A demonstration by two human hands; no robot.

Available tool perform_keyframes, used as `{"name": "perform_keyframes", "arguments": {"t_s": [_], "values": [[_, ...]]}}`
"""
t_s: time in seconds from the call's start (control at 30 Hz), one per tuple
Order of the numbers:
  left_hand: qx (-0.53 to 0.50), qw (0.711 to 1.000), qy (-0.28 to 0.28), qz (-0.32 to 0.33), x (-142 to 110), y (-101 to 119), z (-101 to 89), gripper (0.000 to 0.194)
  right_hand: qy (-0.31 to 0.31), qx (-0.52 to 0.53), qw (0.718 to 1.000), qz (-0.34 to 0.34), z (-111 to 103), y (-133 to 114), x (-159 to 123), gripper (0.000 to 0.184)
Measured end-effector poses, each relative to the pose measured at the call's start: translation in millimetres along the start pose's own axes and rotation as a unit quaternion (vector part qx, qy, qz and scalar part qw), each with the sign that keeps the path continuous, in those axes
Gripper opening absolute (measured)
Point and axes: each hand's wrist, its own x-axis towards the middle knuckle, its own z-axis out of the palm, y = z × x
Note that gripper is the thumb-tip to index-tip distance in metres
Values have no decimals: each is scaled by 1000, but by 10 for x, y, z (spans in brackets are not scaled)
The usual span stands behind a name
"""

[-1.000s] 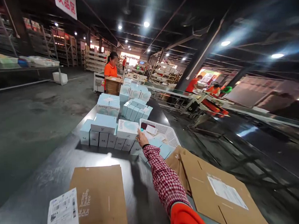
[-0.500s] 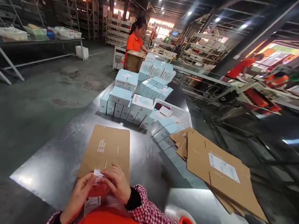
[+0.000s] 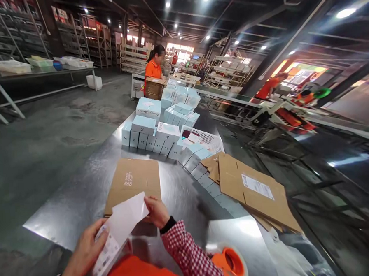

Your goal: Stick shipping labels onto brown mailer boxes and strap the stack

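Both the left hand [image 3: 87, 247] and the right hand [image 3: 158, 212] are clamped on white paper [image 3: 129, 217], the left on its printed lower end, the right pinching its upper right corner. Just beyond lies a brown carton [image 3: 138, 177] (pale lettering on top) on the metal table [image 3: 179, 187]; farther off, light blue boxes [image 3: 144, 124] stand beside a white basket [image 3: 214, 141]

a hand could pass over the bare steel table [image 3: 181, 191] between the brown carton [image 3: 139, 173] and the slanting line of blue boxes [image 3: 194, 161]; another strip lies left of the carton. upright boxes [image 3: 143, 141] wall off the way ahead. flattened cartons [image 3: 251, 173] and an orange roll [image 3: 221, 263] crowd the right, while white papers [image 3: 128, 215], held by the left hand [image 3: 86, 248] and right hand [image 3: 158, 211], obstruct the carton's near edge.
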Motion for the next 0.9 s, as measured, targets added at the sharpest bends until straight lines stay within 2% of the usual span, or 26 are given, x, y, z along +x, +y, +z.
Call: {"name": "perform_keyframes", "arguments": {"t_s": [0.1,0.17,0.23,0.3,0.37,0.43,0.53,0.57,0.63,0.7,0.77,0.9], "values": [[52,997,45,-47,-11,-203,-385,44,58,-30,997,-35,-252,-386,396,37],[85,993,59,-59,-26,-359,-576,43,99,-51,991,-78,-370,-670,651,34],[90,993,54,-59,-44,-482,-660,44,139,-71,979,-132,-391,-882,883,30],[77,994,46,-59,-50,-534,-642,47,160,-169,945,-229,-314,-950,1081,25],[59,996,27,-60,-38,-517,-569,49,130,-341,871,-330,-180,-838,1230,24],[44,997,1,-60,-14,-465,-495,48,65,-474,795,-373,-48,-572,1311,24],[29,997,-26,-68,15,-407,-443,46,-8,-529,774,-347,44,-89,1291,15],[28,997,-32,-71,20,-398,-440,46,-28,-557,757,-340,40,34,1261,13],[33,996,-39,-72,33,-387,-437,46,-74,-629,700,-330,-1,161,1209,16],[43,996,-52,-66,75,-364,-405,46,-122,-691,641,-312,-42,130,1216,29],[54,995,-73,-49,171,-323,-311,46,-131,-720,618,-288,-38,16,1306,30],[133,983,-119,43,486,-281,71,38,-68,-752,603,-257,102,-88,1584,43]]}}
